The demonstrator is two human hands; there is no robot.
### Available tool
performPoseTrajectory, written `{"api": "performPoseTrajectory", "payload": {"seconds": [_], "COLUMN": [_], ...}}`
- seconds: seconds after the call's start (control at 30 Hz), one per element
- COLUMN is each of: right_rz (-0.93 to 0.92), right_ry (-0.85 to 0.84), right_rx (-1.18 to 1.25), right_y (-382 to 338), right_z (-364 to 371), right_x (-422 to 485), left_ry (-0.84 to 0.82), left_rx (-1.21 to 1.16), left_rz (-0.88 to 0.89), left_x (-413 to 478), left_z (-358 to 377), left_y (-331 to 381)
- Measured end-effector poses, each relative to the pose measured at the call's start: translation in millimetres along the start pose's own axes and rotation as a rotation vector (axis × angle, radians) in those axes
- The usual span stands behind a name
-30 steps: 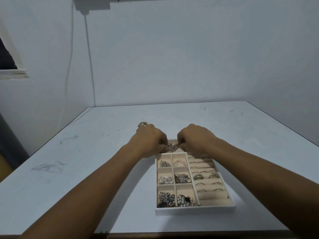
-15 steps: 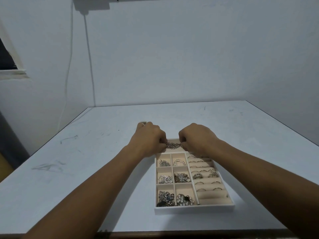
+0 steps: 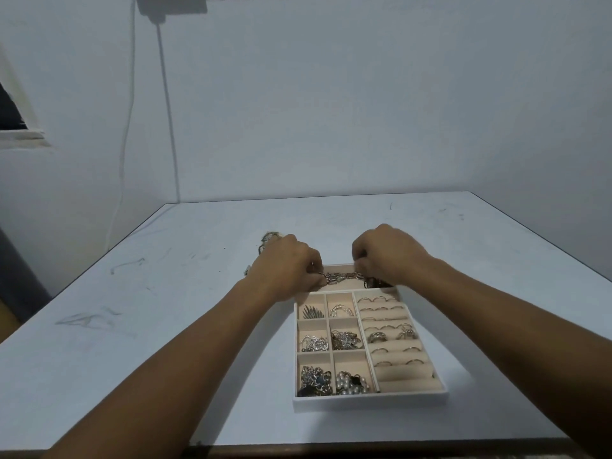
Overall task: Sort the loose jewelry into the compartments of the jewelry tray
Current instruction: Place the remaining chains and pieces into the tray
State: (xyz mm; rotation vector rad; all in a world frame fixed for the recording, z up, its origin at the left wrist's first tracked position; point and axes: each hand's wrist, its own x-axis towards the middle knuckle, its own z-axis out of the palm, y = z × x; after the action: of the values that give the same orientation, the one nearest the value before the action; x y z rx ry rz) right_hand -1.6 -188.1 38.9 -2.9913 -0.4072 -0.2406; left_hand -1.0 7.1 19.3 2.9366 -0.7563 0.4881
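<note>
Pale walls [image 3: 331,111], scuffed table [image 3: 149,342], jewelry tray [image 3: 371,399], left hand [image 3: 286,270], right hand [image 3: 387,253] pinching chain [image 3: 337,276]

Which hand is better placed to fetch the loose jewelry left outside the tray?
Left, probably: the left hand lies right beside the loose jewelry on the table, while the right hand is across the tray, farther off. Both pinch the chain.

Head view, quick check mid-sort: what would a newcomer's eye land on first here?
The left hand and right hand, each pinching an end of a chain stretched above the far compartment of the jewelry tray. Then the rings slotted in the tray's right-hand rolls, beside small compartments of mixed pieces. Some loose jewelry lies on the table just beyond the left hand.
</note>
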Motion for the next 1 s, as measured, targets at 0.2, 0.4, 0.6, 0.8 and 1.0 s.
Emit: {"api": "performPoseTrajectory", "payload": {"seconds": [0.2, 0.4, 0.6, 0.8, 1.0], "right_rz": [0.022, -0.069, -0.106, -0.096, -0.187], "right_ry": [-0.064, -0.094, -0.059, -0.109, -0.040], "right_rx": [0.150, -0.093, -0.211, -0.173, -0.321], "right_y": [9.4, -4.6, -2.6, 2.1, 1.5], "right_z": [-13.4, 1.6, 2.6, -3.0, 0.5], "right_x": [3.0, 3.7, 3.0, 3.8, 5.6], "left_ry": [-0.013, -0.075, -0.045, -0.020, -0.026], "left_rx": [-0.095, -0.027, -0.002, -0.037, -0.021], "left_rz": [-0.036, 0.016, 0.022, 0.016, 0.003], "left_x": [-2.7, 4.0, 2.8, -2.4, -6.5], "left_z": [0.0, 2.3, 2.0, -5.1, -7.0], "left_y": [-5.2, 9.7, 6.4, -5.0, -5.2]}}
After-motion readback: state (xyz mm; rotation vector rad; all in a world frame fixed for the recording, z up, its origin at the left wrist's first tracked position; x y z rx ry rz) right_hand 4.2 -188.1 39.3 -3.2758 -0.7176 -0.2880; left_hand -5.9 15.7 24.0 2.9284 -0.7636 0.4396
